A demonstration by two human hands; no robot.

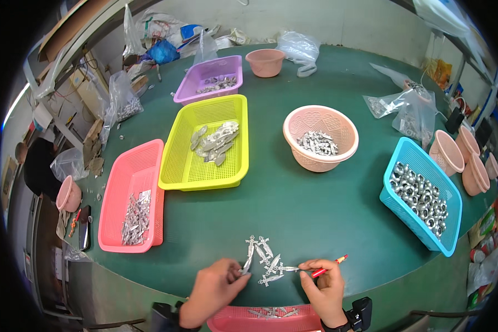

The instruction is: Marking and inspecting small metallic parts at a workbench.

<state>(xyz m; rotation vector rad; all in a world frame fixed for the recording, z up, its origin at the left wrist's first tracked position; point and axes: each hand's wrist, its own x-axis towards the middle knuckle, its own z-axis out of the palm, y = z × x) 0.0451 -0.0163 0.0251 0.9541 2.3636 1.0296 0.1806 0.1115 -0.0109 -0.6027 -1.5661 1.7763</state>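
Pinching one small silver casting at its end, the left hand (213, 288) keeps it pressed flat to the green table (293, 205), fingers closed on the piece so it cannot slide; the right hand (325, 285) is closed around a red pen-like tool (327, 268), held low and slanted like a pencil, its tip touching a piece in the small cluster of silver castings (264, 259) that lies just ahead of both hands, near the table's front edge; that cluster is spread in a single layer, apparently so each piece can be reached singly; a pink tray (271, 319) with a few like pieces sits just below the hands at the lower edge, close enough that a piece could go to it with a short move; the larger stocks are kept well apart farther back, each kind in its own container, which looks like sorting by type: a pink basket (131, 193) with wrapped silver strips on the left, a yellow basket (205, 145) with flat leaf-shaped pieces, a purple basket (210, 78) behind it, a round pink bowl (321, 138) with small castings in the middle, and a blue basket (420, 196) of shiny rings on the right; clear plastic bags (404, 108) of parts lie beyond the blue basket
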